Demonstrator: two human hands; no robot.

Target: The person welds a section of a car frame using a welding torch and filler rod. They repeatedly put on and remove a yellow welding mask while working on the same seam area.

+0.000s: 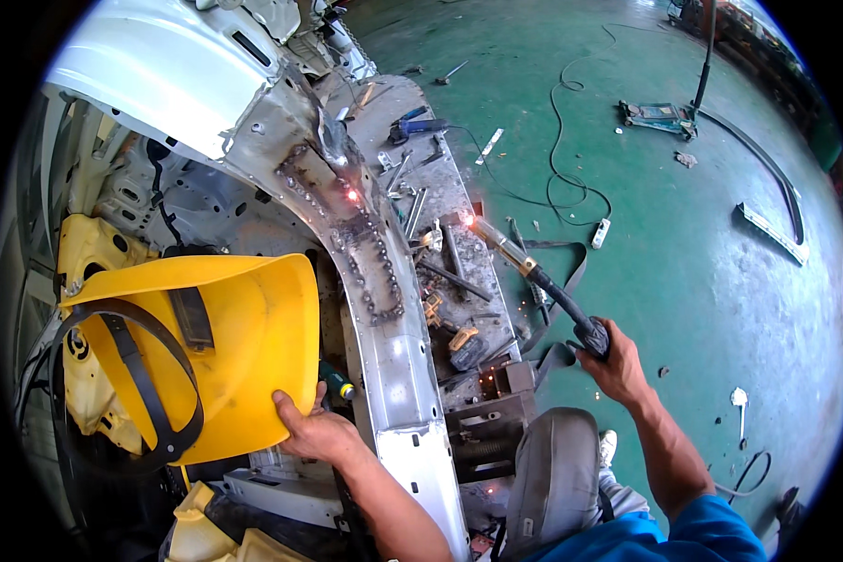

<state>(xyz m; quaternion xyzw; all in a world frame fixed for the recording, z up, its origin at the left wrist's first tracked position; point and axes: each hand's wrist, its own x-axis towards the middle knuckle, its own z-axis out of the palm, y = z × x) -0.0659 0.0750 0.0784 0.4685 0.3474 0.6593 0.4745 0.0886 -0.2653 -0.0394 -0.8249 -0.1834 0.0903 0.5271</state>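
In my left hand (314,426) is the lower edge of a yellow welding mask (253,347), its inner side and black headband toward me. My right hand (613,361) grips the black handle of a welding torch (525,267), whose tip glows at the upper left end. Between the hands runs a bare-metal car body pillar (375,272), marked with rows of weld beads and burnt patches. One spot on it glows red-orange, apart from the torch tip. A few sparks show low down, near a rusty metal block.
Beside the pillar a work surface (454,201) carries a blue angle grinder (417,128), a cordless drill (464,347) and several hand tools. A cable (557,140) winds over the green floor (656,244). Farther off stand a floor jack (660,117) and a metal strip (773,232).
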